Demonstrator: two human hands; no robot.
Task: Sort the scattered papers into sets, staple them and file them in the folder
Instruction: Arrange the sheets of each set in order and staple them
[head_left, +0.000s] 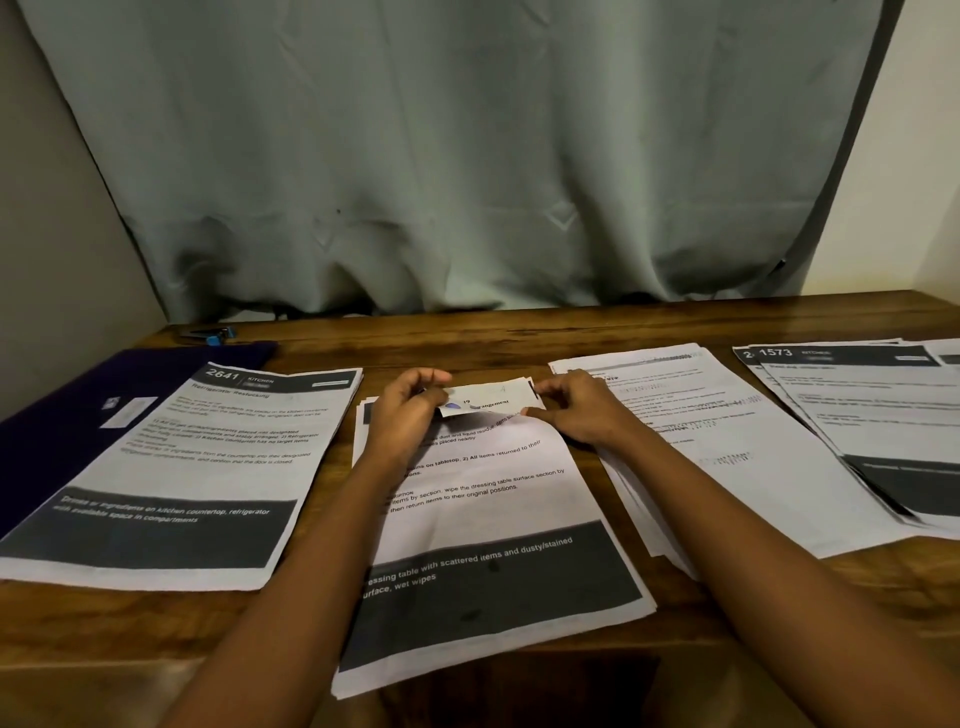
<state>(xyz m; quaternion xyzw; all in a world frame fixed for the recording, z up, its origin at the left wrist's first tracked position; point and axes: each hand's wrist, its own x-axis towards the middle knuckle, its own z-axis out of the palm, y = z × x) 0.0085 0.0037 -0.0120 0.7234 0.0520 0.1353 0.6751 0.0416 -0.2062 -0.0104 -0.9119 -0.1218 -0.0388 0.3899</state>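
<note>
A stack of printed sheets (498, 525) lies in the middle of the wooden table (467, 338). Its top sheet's far edge is folded back toward me. My left hand (410, 410) pinches the folded edge at its left end. My right hand (576, 410) pinches it at the right end. A dark purple folder (72, 415) lies at the far left, partly under another printed set (192, 467). A blue and black stapler (210, 335) sits behind the folder near the curtain.
Two more paper stacks lie to the right: one (727, 441) beside my right arm, another (883, 415) reaching the table's right edge. A grey-green curtain (467, 156) hangs along the table's back. A bare strip of wood runs between the papers and the curtain.
</note>
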